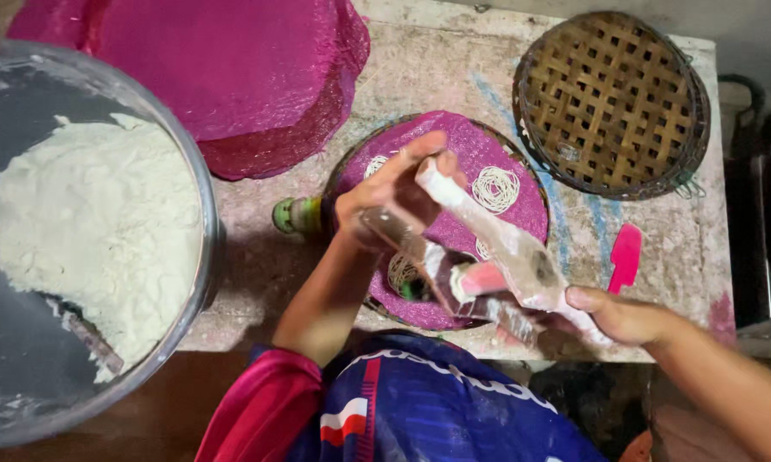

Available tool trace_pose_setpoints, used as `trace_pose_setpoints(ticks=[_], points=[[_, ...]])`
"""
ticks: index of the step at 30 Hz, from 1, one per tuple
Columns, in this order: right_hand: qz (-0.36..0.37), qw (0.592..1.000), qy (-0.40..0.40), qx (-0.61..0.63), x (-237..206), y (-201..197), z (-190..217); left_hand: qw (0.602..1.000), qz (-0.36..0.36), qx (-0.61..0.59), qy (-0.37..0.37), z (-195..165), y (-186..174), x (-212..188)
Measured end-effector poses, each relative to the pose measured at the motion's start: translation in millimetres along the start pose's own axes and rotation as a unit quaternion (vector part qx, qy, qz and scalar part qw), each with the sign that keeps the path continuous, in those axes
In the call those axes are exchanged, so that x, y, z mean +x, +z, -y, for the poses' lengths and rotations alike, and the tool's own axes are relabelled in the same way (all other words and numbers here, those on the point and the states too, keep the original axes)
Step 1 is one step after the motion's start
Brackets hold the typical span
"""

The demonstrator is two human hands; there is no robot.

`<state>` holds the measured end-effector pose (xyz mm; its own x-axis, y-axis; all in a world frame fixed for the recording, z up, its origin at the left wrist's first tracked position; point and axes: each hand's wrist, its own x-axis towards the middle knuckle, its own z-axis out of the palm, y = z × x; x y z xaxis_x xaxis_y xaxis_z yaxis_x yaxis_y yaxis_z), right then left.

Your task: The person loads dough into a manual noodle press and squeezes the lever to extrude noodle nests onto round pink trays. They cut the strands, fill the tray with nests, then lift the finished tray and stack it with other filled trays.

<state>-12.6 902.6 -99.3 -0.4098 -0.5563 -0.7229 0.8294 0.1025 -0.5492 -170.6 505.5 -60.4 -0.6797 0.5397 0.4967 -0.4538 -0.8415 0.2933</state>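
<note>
Dough [94,231], pale and crumbly, fills the big metal basin [199,180] closest to the lens. Over the worktop [454,68], the left hand [394,188] and right hand [620,316] both grip a dough-smeared press [496,244], perhaps wooden, above the pink-lined tray [522,205] of noodle coils [495,188].

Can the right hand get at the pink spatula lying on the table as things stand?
Probably not at once: the right hand is wrapped around the press handle. The pink spatula lies just beyond it on the table, uncovered.
</note>
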Motion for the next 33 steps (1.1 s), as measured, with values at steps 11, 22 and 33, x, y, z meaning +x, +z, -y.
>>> trace_pose_setpoints(ticks=[11,22,33], points=[[-0.130,0.978,0.011,-0.165,-7.7,10.7,91.5,0.994,0.088,-0.066,0.016,-3.7,-47.5,68.1],[-0.168,0.938,-0.008,-0.303,34.8,78.4,136.6,0.981,-0.018,-0.190,0.036,2.7,-122.5,50.4],[-0.187,0.935,-0.047,-0.297,39.7,80.2,146.3,0.985,-0.004,-0.168,0.044,-7.8,-116.3,70.6]])
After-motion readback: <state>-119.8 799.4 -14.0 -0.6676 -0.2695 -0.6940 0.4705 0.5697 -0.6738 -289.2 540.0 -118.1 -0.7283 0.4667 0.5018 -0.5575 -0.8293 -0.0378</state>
